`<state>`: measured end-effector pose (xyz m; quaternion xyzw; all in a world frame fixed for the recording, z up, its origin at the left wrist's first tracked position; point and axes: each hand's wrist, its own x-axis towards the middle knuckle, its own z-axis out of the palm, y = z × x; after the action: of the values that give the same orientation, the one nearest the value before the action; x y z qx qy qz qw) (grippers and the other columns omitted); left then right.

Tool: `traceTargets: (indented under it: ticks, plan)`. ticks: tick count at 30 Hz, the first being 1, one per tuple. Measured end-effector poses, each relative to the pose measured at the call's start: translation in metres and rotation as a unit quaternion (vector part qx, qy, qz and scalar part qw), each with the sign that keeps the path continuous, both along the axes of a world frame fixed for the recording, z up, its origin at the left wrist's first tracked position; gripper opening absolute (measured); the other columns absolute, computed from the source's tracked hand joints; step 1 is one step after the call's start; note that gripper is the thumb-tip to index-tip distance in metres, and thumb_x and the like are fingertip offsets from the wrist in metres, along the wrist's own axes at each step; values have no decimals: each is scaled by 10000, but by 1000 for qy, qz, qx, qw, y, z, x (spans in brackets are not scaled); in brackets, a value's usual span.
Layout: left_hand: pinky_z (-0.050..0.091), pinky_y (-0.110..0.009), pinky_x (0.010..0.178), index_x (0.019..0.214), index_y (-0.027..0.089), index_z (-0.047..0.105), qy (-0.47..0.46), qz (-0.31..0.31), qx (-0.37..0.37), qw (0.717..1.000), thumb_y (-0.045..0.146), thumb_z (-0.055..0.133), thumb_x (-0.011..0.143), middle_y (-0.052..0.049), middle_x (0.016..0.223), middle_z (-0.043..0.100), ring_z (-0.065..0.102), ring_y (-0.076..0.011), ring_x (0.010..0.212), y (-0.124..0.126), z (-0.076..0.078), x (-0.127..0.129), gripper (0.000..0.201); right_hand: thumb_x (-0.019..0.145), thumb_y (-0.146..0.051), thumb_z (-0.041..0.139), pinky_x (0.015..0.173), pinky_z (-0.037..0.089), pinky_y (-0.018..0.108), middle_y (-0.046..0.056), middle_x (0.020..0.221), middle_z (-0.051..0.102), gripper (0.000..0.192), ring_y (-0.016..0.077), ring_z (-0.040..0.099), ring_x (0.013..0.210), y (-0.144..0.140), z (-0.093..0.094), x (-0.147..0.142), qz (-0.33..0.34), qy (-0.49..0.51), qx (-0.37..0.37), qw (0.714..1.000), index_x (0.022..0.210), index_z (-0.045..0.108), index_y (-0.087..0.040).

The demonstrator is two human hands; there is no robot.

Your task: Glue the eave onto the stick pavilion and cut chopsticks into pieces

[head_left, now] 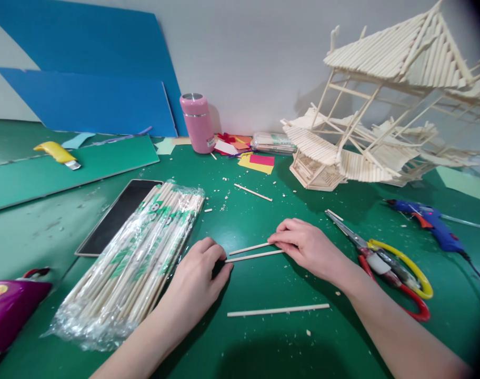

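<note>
Green worktop (200,345) lies beneath the far stick (248,249) and near stick (256,256), steadied from opposite ends, probably to keep them nearly parallel. The left hand (200,271) has its fingers narrowed on the near stick's left end; the right hand (309,247) pinches the far stick's right end. Both look pale, slim, straight and bare.

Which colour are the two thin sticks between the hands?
Both sticks are pale cream; the head view shows them best.

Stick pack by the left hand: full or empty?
The stick pack looks mostly full: through its clear wrapper, sticks show across nearly its whole width. Cannot tell whether an end is open.
</note>
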<state>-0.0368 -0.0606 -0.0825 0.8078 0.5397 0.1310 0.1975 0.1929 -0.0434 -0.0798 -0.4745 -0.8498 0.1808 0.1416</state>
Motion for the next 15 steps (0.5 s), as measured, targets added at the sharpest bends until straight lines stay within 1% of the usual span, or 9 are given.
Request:
traceTargets:
  ticks: [10,15]
  plan:
    - [431,-293,615,691,175,516,24,8,15,1000,275,422,791,-39,740,495,520,-180,692,-1,0,-1,170,842,-182,468,665,399,283,17,832,596,200,152,520,777,0,3,-4,12,-5,-6,1000,905,646,-248]
    - [429,-301,625,700,167,521,24,11,5,1000,271,416,797,-45,743,492,517,-184,700,-2,0,-1,176,841,-179,467,672,398,287,17,839,588,204,156,511,776,-1,3,-5,17,-11,-10,1000,917,642,-252]
